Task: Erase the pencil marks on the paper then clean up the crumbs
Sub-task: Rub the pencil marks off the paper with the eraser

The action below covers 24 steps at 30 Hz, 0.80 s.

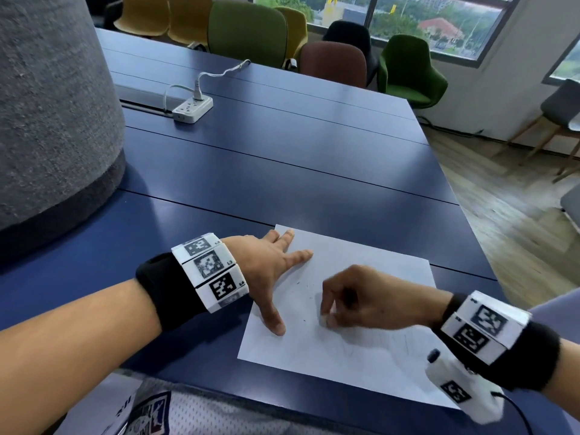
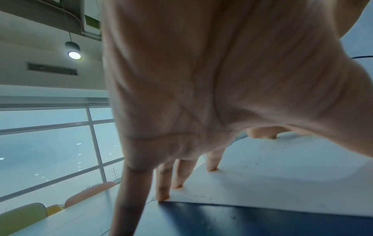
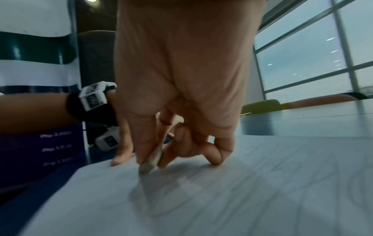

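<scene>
1. Daylight enters through the windows (image 1: pixel 439 20) at the far right, and the blue table (image 1: pixel 282 152) carries a soft sheen.
2. A lit pendant lamp (image 2: pixel 74 54) glows in the left wrist view.
3. The right hand (image 1: pixel 361 296) is motion-blurred, as is the paper (image 3: pixel 242 183) under it.
4. Both wrist views bend strongly at the edges, with the near skin out of focus.
5. Soft shadows lie under the fingers (image 2: pixel 161 183).

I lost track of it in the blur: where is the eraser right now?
In the head view the eraser is pinched in the right hand, its tip on the paper just right of the left hand's thumb.
</scene>
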Each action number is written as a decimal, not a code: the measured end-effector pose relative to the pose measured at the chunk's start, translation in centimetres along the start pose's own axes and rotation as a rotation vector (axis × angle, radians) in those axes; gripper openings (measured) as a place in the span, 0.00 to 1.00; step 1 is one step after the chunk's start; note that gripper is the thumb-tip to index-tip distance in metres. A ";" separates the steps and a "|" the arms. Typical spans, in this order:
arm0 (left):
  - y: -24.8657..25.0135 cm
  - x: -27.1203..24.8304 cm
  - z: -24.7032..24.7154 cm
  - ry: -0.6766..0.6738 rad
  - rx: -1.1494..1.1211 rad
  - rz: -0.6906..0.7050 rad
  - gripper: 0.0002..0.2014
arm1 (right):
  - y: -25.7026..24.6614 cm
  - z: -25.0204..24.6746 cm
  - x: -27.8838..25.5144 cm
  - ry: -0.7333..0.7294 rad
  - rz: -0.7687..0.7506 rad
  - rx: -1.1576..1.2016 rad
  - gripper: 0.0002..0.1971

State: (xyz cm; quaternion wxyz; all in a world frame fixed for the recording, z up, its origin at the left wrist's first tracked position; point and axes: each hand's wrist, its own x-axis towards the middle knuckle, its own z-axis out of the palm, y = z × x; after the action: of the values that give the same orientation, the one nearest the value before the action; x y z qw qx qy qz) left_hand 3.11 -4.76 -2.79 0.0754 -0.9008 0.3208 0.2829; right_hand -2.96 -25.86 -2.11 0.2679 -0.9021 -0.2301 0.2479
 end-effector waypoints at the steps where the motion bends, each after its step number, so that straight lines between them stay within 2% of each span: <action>1: 0.0 0.0 0.0 0.001 -0.001 -0.001 0.70 | -0.3 0.1 -0.3 -0.058 0.001 -0.004 0.01; 2: 0.0 0.0 0.0 0.001 -0.001 -0.002 0.70 | -0.4 0.1 -0.3 -0.064 0.006 -0.009 0.02; 6: 0.0 0.1 0.0 -0.004 0.001 -0.003 0.70 | 0.1 0.0 0.0 0.132 0.009 0.006 0.04; 7: 0.0 0.1 0.0 -0.001 0.000 -0.003 0.70 | 0.1 0.1 -0.2 0.110 -0.007 0.020 0.03; 10: 0.1 0.0 0.0 0.001 -0.004 -0.005 0.70 | -0.3 0.0 -0.7 -0.074 -0.019 0.018 0.01; 11: 0.1 0.0 -0.1 0.001 -0.005 -0.004 0.69 | -0.3 -0.1 -0.5 -0.077 -0.004 0.009 0.02; 15: 0.1 0.0 -0.1 0.004 -0.002 0.004 0.69 | 0.1 0.1 0.0 0.102 -0.012 0.008 0.04; 18: 0.1 0.0 -0.1 0.003 0.001 0.001 0.69 | -0.2 0.3 -0.8 -0.048 -0.037 0.026 0.02; 21: 0.1 0.0 -0.1 -0.002 0.009 0.002 0.69 | -0.7 0.1 -0.8 -0.192 0.007 0.029 0.05; 24: 0.1 0.0 -0.2 0.001 0.019 -0.001 0.70 | -0.4 -0.7 0.7 -0.106 0.041 -0.014 0.05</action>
State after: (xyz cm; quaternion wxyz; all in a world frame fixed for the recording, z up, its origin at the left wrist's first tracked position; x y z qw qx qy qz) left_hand 3.13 -4.91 -2.66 0.0840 -0.9003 0.3232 0.2793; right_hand -2.16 -25.41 -1.61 0.2439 -0.8940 -0.2270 0.2994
